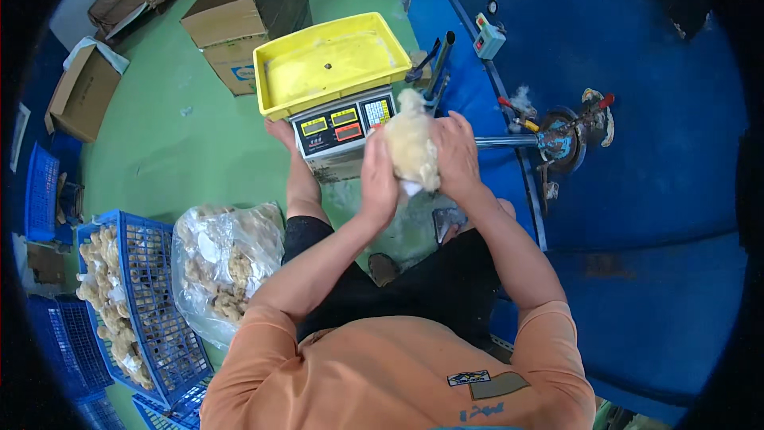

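Head view shows a seated person in an orange shirt looking down at both hands, raised in front of a scale. The left hand and the right hand press from either side on a pale fluffy bundle, the fingers of each wrapped round it, so both are closed on it. The bundle is held upright in the air, just in front of the scale's display and beside a metal rod that runs to a blue machine on the person's right.

The scale stands on the green floor ahead of the knees, and its yellow tray carries nothing but a small dark speck; the bundle is not on it. To the person's left sits a clear bag full of the same pale lumps, touching a blue crate that is also well filled with them. Open cardboard boxes stand further off behind the scale.

Judging from this, the work is in its middle: one bundle is being shaped or gripped in the hands, the tray is bare, and the bag and crate hold a good stock of similar pieces.
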`<state>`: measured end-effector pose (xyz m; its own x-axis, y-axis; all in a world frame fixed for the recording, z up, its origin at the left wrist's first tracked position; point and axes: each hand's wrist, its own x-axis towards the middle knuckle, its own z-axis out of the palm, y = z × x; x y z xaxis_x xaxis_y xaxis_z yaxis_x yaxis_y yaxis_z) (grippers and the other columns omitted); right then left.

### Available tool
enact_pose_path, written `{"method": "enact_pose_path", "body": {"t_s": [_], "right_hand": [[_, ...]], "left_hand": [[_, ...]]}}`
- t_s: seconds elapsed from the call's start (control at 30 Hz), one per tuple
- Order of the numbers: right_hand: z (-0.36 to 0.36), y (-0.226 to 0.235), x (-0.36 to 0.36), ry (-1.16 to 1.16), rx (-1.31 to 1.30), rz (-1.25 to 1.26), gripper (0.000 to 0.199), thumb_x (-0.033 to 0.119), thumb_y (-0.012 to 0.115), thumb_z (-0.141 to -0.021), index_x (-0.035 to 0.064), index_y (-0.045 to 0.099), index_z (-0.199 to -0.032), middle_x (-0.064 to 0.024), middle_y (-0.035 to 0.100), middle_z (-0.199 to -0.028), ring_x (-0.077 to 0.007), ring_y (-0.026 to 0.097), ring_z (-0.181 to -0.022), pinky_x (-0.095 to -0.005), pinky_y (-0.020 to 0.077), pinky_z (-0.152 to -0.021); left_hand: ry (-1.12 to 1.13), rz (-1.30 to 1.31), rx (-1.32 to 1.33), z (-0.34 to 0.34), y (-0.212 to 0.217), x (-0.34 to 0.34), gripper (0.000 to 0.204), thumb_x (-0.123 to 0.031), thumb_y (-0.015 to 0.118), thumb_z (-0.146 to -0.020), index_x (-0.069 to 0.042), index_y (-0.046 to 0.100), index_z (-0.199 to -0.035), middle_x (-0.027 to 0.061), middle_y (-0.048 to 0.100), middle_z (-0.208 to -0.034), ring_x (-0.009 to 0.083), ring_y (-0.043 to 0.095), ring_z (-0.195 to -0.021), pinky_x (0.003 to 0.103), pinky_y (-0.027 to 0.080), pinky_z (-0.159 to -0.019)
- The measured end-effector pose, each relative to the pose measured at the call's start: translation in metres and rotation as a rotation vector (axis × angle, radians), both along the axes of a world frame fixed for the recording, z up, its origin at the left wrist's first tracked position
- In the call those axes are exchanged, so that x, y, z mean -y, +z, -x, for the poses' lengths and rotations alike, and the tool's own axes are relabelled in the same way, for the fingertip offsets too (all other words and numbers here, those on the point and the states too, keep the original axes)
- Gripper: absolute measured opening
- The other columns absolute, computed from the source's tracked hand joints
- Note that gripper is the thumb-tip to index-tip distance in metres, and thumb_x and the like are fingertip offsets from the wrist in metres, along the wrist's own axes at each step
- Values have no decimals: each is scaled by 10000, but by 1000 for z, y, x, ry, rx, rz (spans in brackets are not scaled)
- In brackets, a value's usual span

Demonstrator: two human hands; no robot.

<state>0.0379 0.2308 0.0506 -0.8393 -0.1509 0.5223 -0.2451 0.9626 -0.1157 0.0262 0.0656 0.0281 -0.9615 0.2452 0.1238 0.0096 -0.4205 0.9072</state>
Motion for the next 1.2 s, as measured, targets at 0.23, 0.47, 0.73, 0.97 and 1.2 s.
{"method": "enact_pose_path", "body": {"t_s": [0.23,0.47,0.73,0.97,1.2], "right_hand": [[0,2,0,-10,-32,-20,388,222,651,-803,98,633,-1170,-74,624,-973,-238,558,-970,-450,329,-1112],[0,21,-3,63,34,-36,400,226,658,-797,81,629,-1168,-84,619,-972,-253,552,-961,-458,326,-1112],[-7,31,0,64,44,-32,378,190,648,-797,43,606,-1142,-97,615,-953,-263,549,-947,-459,335,-1101],[3,14,17,57,66,-73,365,210,673,-778,46,591,-1094,-107,621,-966,-268,556,-960,-455,338,-1098],[6,26,26,76,163,-23,420,233,736,-730,48,604,-1083,-125,642,-1044,-296,569,-1024,-448,345,-1100]], "left_hand": [[-175,-180,134,18,5,-1,431,-311,386,-1101,-54,388,-1446,127,538,-1299,188,565,-1107,339,515,-927],[-103,-409,259,-17,25,-13,489,-321,386,-1099,-94,268,-1516,143,499,-1350,212,570,-1098,363,534,-912],[-193,-476,287,-13,26,-15,501,-350,375,-1100,-140,243,-1535,190,479,-1378,262,624,-1047,369,575,-848],[-185,-237,195,11,-6,27,589,-289,540,-1027,-79,295,-1520,176,529,-1355,273,596,-1121,391,537,-905],[-181,334,-160,25,-30,21,720,-210,712,-863,-19,383,-1474,184,530,-1397,317,562,-1225,388,468,-1021]]}}
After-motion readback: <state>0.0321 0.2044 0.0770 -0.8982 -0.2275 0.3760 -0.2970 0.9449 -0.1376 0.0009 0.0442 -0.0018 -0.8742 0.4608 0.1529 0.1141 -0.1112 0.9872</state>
